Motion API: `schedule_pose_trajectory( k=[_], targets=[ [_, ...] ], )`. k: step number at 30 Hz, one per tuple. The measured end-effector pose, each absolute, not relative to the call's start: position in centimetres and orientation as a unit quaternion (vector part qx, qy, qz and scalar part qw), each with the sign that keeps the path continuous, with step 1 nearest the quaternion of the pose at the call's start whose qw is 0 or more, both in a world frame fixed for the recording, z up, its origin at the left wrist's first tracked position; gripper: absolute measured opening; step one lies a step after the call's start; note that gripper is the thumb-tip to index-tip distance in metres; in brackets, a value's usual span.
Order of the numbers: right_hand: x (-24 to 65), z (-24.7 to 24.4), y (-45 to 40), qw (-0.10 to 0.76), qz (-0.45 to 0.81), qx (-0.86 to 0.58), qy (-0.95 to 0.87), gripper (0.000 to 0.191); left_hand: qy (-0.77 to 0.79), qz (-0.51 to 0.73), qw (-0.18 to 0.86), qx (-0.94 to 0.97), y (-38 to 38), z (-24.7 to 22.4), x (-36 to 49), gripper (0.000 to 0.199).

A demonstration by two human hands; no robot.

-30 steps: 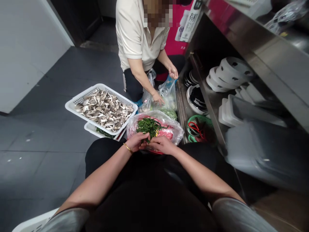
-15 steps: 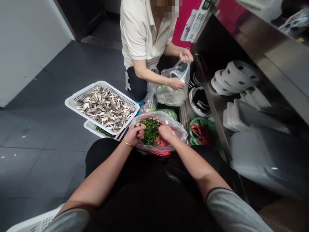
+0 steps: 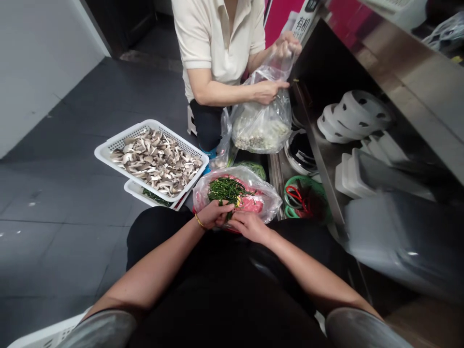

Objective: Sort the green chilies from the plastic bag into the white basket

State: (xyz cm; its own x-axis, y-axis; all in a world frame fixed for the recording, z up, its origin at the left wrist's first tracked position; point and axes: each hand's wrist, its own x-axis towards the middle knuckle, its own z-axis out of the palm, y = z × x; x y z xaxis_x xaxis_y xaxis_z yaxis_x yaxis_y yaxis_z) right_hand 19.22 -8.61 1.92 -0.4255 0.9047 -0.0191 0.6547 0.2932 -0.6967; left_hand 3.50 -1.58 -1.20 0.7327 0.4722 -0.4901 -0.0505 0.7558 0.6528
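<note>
A clear plastic bag point(image 3: 270, 197) over a red lining holds a heap of thin green chillies point(image 3: 226, 188) just past my knees. My left hand point(image 3: 213, 214), with a gold bangle at the wrist, is closed on a few green chillies at the bag's near edge. My right hand point(image 3: 248, 224) meets it fingertip to fingertip and pinches the same small bunch. Both forearms reach out over my black trousers.
A white basket point(image 3: 108, 150) of oyster mushrooms sits on a second basket at left. A person opposite lifts a clear bag point(image 3: 263, 128) of pale bits with both hands. On the right, a steel shelf point(image 3: 380, 72) carries white lids and containers; a green basket point(image 3: 302, 181) holds red scissors.
My hands have drawn back from the chilli heap to the bag's near edge with a few chillies. The person opposite has raised the clear bag higher.
</note>
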Motion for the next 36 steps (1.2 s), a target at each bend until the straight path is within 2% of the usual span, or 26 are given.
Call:
schedule_pose_trajectory(
  k=[2, 4, 6, 7, 9, 11, 14, 18, 20, 24, 27, 30, 34, 36],
  targets=[
    [19.9, 2.7, -7.9, 0.134, 0.361, -0.458, -0.801, 0.031, 0.304, 0.170, 0.889, 0.297, -1.1, -1.0, 2.9, 0.034],
    [21.2, 3.2, -6.3, 0.009, 0.359, -0.486, -0.797, 0.028, 0.278, 0.235, 0.894, 0.263, -0.3, -0.8, 2.3, 0.030],
    [22.2, 2.9, -4.2, -0.107, 0.280, -0.575, -0.762, 0.026, 0.253, 0.304, 0.886, 0.244, 0.5, -0.5, 1.7, 0.025],
    [22.4, 2.4, -3.3, -0.138, 0.226, -0.615, -0.743, 0.029, 0.247, 0.325, 0.879, 0.245, 0.8, -0.3, 1.6, 0.023],
    [22.0, 1.0, -1.7, -0.159, 0.153, -0.650, -0.727, 0.032, 0.253, 0.345, 0.866, 0.258, 1.1, 0.0, 1.4, 0.027],
    [21.2, -0.5, -0.9, -0.170, 0.143, -0.647, -0.729, 0.030, 0.278, 0.345, 0.854, 0.273, 1.1, 0.2, 1.4, 0.027],
    [21.3, -1.4, -1.0, -0.169, 0.173, -0.659, -0.712, 0.027, 0.336, 0.331, 0.834, 0.286, 0.8, -0.1, 1.7, 0.025],
    [23.3, -0.2, -2.3, -0.098, 0.239, -0.670, -0.696, 0.024, 0.422, 0.293, 0.814, 0.271, 0.8, -1.0, 2.1, 0.033],
    [23.4, 0.1, -2.5, -0.094, 0.242, -0.674, -0.691, 0.025, 0.427, 0.290, 0.817, 0.257, 0.9, -1.1, 2.2, 0.031],
    [21.5, -1.5, -2.1, -0.180, 0.202, -0.686, -0.676, 0.026, 0.403, 0.282, 0.841, 0.225, 1.0, -0.7, 2.1, 0.028],
    [20.8, -2.5, -1.9, -0.208, 0.207, -0.679, -0.673, 0.025, 0.404, 0.287, 0.841, 0.219, 1.0, -0.4, 2.0, 0.025],
    [21.4, -1.5, -2.4, -0.155, 0.244, -0.697, -0.657, 0.020, 0.413, 0.287, 0.827, 0.250, 0.6, -0.7, 2.2, 0.026],
    [21.9, 1.2, -3.3, 0.060, 0.352, -0.659, -0.662, 0.021, 0.434, 0.255, 0.807, 0.307, -0.2, -1.1, 3.2, 0.028],
    [21.9, 1.5, -3.1, 0.129, 0.393, -0.630, -0.657, 0.029, 0.430, 0.241, 0.819, 0.293, -0.4, -1.1, 3.5, 0.028]
  ],
)
